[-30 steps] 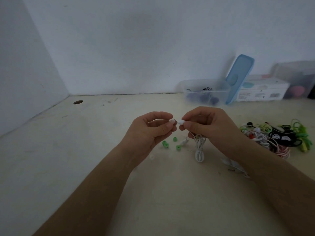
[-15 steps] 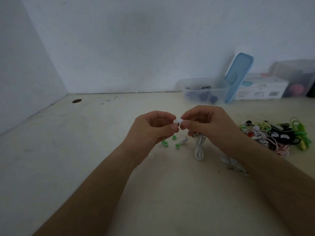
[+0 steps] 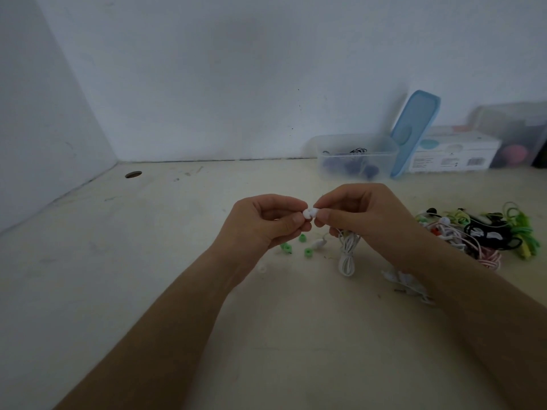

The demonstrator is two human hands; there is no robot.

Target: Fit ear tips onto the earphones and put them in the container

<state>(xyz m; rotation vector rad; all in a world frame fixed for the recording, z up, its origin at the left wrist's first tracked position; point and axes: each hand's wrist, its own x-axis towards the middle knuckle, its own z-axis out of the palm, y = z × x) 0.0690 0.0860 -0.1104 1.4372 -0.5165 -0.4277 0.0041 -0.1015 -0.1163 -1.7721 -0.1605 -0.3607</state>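
- We see the left hand [image 3: 263, 223] pinching a white ear tip [image 3: 306, 213] between thumb and forefinger, with the other fingers curled in.
- The right hand [image 3: 364, 214] pinches a white earbud [image 3: 316, 211] at its fingertips. The earbud and the ear tip touch in the gap between the two hands; we cannot tell if the tip is fully seated.
- A coiled white cable [image 3: 347, 255] hangs from under the right hand down to the table [image 3: 148, 261], and a second earbud [image 3: 318, 243] lies just below the meeting point of the hands.
- Three green ear tips [image 3: 286, 248] lie on the table just under the fingers of the left hand.
- Beyond the right hand, at the wall, stands the clear container [image 3: 349, 137] — open, with dark items inside, and a blue lid [image 3: 414, 134] leaning at its right end.
- To the right of the right hand lies a tangled pile of earphones [image 3: 473, 232] in green, black, pink and white.
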